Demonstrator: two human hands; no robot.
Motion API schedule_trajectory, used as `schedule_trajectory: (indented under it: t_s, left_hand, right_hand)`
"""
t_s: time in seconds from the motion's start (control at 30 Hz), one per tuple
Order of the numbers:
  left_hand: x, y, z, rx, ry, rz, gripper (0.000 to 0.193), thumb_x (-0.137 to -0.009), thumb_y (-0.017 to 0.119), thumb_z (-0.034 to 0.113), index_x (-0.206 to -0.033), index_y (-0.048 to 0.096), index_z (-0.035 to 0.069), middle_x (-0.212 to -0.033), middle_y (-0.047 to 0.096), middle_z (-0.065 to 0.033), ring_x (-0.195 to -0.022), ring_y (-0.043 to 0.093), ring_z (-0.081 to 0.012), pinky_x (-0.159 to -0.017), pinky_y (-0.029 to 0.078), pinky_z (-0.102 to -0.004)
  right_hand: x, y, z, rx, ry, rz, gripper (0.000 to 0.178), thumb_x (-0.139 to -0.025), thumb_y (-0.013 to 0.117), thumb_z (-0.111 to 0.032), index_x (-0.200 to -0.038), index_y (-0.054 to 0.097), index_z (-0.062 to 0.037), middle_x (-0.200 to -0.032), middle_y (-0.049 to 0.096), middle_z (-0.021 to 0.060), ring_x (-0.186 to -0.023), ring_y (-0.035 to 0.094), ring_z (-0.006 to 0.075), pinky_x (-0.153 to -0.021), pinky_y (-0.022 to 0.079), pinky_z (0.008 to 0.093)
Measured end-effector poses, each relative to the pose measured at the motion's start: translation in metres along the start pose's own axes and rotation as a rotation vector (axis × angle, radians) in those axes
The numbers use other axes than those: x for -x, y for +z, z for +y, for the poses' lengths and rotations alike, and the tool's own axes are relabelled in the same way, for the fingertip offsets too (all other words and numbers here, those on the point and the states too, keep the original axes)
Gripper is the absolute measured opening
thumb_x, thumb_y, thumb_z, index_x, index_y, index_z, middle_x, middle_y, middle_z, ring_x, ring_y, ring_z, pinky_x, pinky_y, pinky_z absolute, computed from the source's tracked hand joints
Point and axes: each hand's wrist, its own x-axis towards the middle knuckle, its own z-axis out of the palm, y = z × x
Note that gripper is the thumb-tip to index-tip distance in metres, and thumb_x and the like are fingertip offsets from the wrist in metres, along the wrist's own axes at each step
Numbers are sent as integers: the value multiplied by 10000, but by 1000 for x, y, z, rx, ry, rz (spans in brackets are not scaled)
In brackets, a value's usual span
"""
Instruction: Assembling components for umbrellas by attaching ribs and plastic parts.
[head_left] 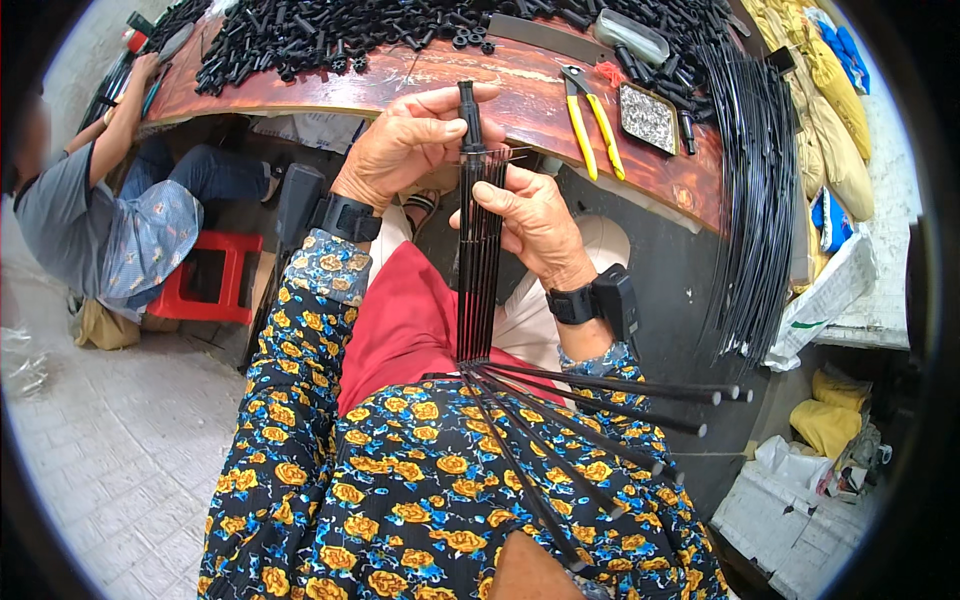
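In front of my body hangs an umbrella rib assembly: a bundle of thin black ribs [478, 290] joined at its top to a black plastic umbrella runner [469, 115]. My left hand [400, 145] is closed on the runner, thumb and fingers either side of it. Just below, my right hand [540, 225] closes around the upper ribs with its thumb in front. A thin wire [505, 155] crosses the joint between runner and ribs, its ends sticking out sideways. Near my waist, thicker black rods [610, 395] fan out from the bundle's lower end toward the right.
Black plastic runners [330, 35] are heaped along the table's far side. Yellow-handled pliers [590, 120] and a tin of small metal bits [648, 118] lie near its edge. Long black ribs [750, 200] hang at the right. A co-worker [100, 200] sits left beside a red stool [215, 280].
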Motion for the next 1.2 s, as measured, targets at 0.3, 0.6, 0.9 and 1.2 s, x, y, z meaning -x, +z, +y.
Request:
schedule_trajectory:
  t_s: [0.3, 0.6, 0.9, 1.2]
  left_hand:
    - [-1, 13, 11, -228, -48, 76, 603, -874, 631, 130, -1403, 389, -30, -1057, 670, -150, -1001, 659, -264, -911, 514, -355]
    - [6, 19, 12, -116, 44, 69, 646, -867, 604, 33, -1457, 344, 56, -1077, 654, -145, -986, 647, -206, -899, 528, -335]
    - [13, 23, 12, -306, -33, 106, 620, -777, 631, -24, -1375, 476, 26, -1143, 641, -132, -1046, 633, -217, -927, 495, -315]
    - [11, 29, 17, -362, -36, 120, 586, -752, 638, -44, -1326, 533, 9, -1125, 652, -113, -989, 641, -164, -881, 507, -268]
  right_hand:
    - [-5, -8, 9, -15, -40, 2, 265, -891, 675, -192, -1080, 638, -11, -787, 710, 100, -527, 609, 43, -359, 323, 135]
    - [-4, -5, -2, 18, -5, -18, 267, -893, 670, -183, -1090, 630, -8, -807, 711, 120, -534, 616, 53, -366, 338, 134]
    - [-6, -8, 3, 8, -28, 26, 263, -881, 687, -193, -1059, 647, -5, -782, 710, 105, -522, 604, 46, -362, 323, 137]
    - [-1, 0, -1, -5, -19, 74, 258, -877, 691, -210, -1044, 655, -16, -767, 706, 89, -511, 588, 35, -363, 318, 141]
